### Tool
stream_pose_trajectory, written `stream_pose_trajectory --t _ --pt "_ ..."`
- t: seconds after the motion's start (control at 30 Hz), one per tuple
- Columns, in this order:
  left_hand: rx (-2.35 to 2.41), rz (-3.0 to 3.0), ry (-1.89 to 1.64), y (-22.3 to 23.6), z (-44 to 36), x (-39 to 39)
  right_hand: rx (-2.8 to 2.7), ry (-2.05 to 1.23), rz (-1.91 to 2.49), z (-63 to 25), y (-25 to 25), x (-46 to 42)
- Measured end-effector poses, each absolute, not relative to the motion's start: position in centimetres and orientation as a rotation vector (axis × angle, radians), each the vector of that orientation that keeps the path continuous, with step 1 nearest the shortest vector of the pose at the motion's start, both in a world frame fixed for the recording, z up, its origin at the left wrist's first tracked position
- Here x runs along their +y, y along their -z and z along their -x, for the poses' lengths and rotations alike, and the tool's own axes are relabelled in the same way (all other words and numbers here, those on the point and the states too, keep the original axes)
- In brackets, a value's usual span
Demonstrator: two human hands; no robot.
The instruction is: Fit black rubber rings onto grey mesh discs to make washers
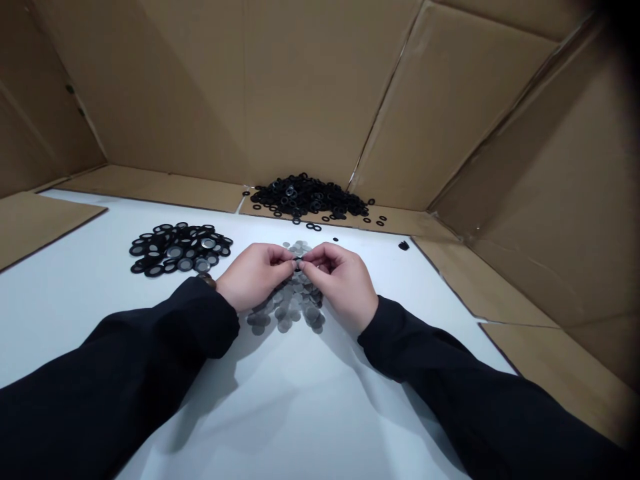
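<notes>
Between the fingertips of both hands is a small black ring point(299, 264), mostly covered by the thumbs. My left hand point(260, 272) pinches it from the left side, my right hand point(343, 279) from the right. Whether a disc sits inside the ring, I cannot tell. Under and in front of the hands lies a spread of thin grey mesh-like discs point(287, 313), some overlapping. To the left is a heap of black rings with grey centres point(183, 250), close to my left wrist.
A big pile of plain black rings point(310, 195) lies at the back on a cardboard strip, several scattered around it. A small black clump point(403, 246) rests on the white table point(310, 413) at right. Cardboard walls point(320, 87) stand behind and at both sides.
</notes>
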State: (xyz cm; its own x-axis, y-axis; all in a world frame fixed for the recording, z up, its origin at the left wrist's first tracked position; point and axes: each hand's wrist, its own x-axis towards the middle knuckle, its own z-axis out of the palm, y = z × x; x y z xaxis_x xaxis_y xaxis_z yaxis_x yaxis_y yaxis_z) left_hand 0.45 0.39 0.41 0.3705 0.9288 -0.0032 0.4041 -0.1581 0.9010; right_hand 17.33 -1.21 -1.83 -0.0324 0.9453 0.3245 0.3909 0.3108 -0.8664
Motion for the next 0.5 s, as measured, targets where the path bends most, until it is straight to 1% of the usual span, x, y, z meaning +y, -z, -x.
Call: stream_pose_trajectory --t 0.13,0.27,0.37,0.5 --pt "1.194 -1.788 -0.778 -0.41 -0.44 0.37 -1.627 -0.704 1.217 -17.27 1.97 -1.33" --pt "1.179 -1.843 -0.784 -0.41 -0.32 0.23 -1.597 -0.794 1.167 -17.23 2.06 -1.22" --pt "1.189 -1.922 -0.781 -0.38 -0.31 0.1 -1.61 -0.84 1.205 -17.27 1.98 -1.06" --pt "1.204 -1.979 -0.778 -0.37 -0.55 0.04 -1.658 -0.801 1.276 -17.25 1.84 -1.14"
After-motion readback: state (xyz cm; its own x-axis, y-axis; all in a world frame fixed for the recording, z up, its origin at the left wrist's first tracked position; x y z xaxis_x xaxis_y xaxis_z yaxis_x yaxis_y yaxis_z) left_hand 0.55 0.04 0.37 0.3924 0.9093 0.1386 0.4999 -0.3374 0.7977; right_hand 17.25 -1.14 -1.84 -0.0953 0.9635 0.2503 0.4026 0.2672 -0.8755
